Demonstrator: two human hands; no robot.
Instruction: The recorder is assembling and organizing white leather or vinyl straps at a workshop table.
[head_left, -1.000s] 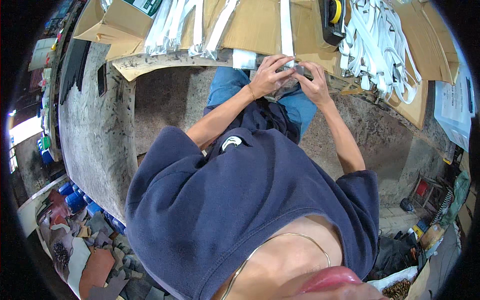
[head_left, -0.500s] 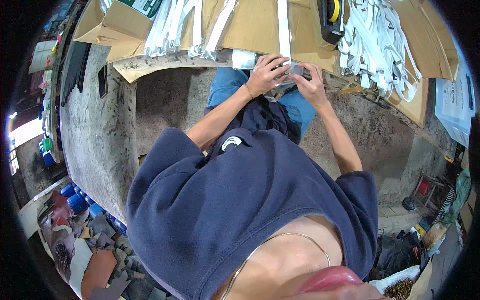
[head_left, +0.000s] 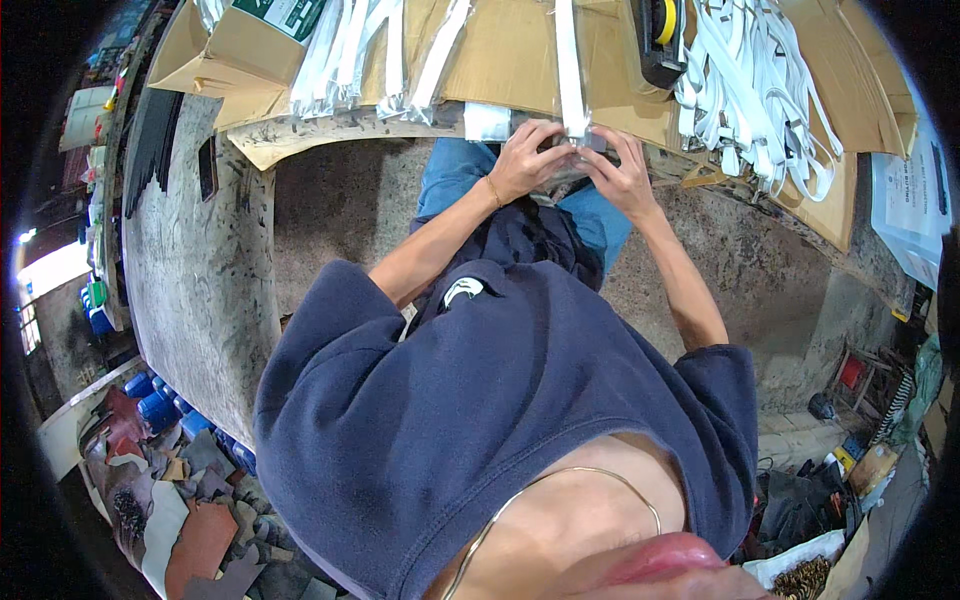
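Note:
A long white strap lies in a clear plastic sleeve, running from the cardboard-covered bench toward me. At its near end both hands meet over my lap. My left hand is closed, fingers bent and pinching the left side of the sleeve's loose end. From the other side my right hand pinches the same end between thumb and fingers. The clear film between the fingertips is partly hidden by them. Left of the hands, a small stack of clear plastic sleeves rests at the bench edge.
Several bagged white straps lie at the left of the cardboard. A black tape dispenser stands on the right, beside a heap of loose white straps with metal ends. An open carton sits far left.
The white strap's near end now sits lower, between the fingertips. Both hands stay together and have shifted slightly toward me, with the fingers more closed on the film.

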